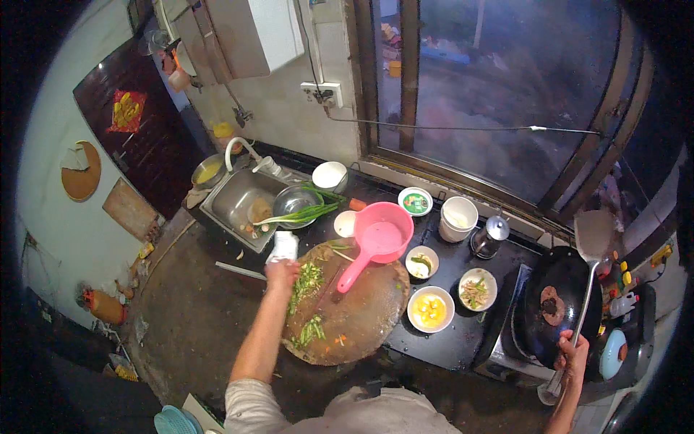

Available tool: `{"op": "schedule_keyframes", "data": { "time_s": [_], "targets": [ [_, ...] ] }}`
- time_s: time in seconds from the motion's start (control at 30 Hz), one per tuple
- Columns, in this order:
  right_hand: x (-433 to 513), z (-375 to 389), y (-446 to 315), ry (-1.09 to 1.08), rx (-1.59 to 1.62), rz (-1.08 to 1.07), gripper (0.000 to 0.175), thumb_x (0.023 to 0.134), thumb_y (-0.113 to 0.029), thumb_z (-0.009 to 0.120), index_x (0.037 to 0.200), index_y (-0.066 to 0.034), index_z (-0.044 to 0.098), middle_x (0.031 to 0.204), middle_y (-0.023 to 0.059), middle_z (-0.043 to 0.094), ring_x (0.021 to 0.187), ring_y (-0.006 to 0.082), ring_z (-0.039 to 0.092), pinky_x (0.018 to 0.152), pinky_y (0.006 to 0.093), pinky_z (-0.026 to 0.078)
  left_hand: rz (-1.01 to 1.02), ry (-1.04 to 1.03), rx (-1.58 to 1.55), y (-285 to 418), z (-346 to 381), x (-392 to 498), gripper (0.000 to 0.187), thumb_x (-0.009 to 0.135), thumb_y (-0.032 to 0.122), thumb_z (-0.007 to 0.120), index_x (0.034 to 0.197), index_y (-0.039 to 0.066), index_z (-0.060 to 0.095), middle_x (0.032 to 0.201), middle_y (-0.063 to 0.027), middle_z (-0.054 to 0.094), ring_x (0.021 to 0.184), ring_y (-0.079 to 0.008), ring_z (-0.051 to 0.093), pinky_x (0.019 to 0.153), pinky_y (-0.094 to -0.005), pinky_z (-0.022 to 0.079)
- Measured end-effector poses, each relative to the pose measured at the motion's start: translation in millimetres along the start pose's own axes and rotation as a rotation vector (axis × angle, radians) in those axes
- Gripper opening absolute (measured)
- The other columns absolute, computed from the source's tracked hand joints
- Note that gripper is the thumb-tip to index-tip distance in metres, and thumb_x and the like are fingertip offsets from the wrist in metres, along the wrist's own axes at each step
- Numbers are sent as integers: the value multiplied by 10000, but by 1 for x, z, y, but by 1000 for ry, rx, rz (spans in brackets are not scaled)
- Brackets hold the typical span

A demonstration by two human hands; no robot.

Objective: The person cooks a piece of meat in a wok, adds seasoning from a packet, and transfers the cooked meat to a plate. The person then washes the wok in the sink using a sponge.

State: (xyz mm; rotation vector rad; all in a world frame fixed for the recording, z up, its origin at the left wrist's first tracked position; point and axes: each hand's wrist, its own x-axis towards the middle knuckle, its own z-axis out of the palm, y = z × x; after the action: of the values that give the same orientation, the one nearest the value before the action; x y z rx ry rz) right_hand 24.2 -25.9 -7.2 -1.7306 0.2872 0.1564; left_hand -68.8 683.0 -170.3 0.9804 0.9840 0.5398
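Note:
My left hand (283,275) grips a white packet (284,247) at the left edge of a round wooden chopping board (358,325). Chopped green vegetable (307,285) lies on the board beside that hand. A pink plastic ladle (384,233) rests over the board's far side. Off to the right, my right hand (572,353) is closed around the long handle of a metal wok spatula (592,238), its blade raised beyond the wok. Below it the black wok (566,287) sits on the gas stove (496,355). A brownish patch (552,306) shows at the wok's bottom.
Bowls hold egg yolks (431,309), cut food (477,290) and green pepper pieces (421,263). Behind stand stacked white tubs (458,217) and a metal-lidded jar (490,236). Spring onions (303,214) lie across a metal bowl (297,199) at the sink (233,198).

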Motion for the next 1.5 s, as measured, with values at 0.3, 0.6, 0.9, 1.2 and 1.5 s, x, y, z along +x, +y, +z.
{"op": "schedule_keyframes", "data": {
  "time_s": [0.3,0.6,0.9,1.2,1.5],
  "targets": [
    [-34,104,-26,-89,559,130,234,938,-278,566,1048,-83,634,876,25,676,402,47,353,380,220,313,512,26,668,114,-32,116,231,948,224,615,955,-6,634,777,-56,634,659,-130,586,530,-251,447],
    [-28,132,-12,-205,832,-130,249,983,-205,567,1186,-64,539,1083,119,657,909,250,671,834,398,556,399,-1352,573,-17,191,-260,161,939,112,555,1016,4,647,851,-83,671,873,-179,677,750,-308,531],
    [-54,56,13,-538,-139,-365,575,957,-156,596,1474,-55,365,1393,137,511,1299,222,483,1086,393,386,739,-1290,1149,-65,280,-400,402,871,158,683,1207,49,493,871,-169,651,811,-274,672,718,-392,514],
    [-129,-136,52,-10,-726,-522,425,891,-175,637,1287,-57,539,1247,168,594,1122,360,579,963,449,455,1004,-1160,1609,1,318,-391,438,761,35,646,1191,90,583,1124,-192,665,1068,-397,619,902,-482,494],
    [-131,-147,72,50,-836,-720,439,839,-156,690,1247,-46,572,1271,127,572,1185,304,533,984,436,398,1086,-1128,1989,-46,369,-416,373,737,35,628,1101,103,670,1050,-190,696,996,-384,661,867,-476,522]
  ]
}}
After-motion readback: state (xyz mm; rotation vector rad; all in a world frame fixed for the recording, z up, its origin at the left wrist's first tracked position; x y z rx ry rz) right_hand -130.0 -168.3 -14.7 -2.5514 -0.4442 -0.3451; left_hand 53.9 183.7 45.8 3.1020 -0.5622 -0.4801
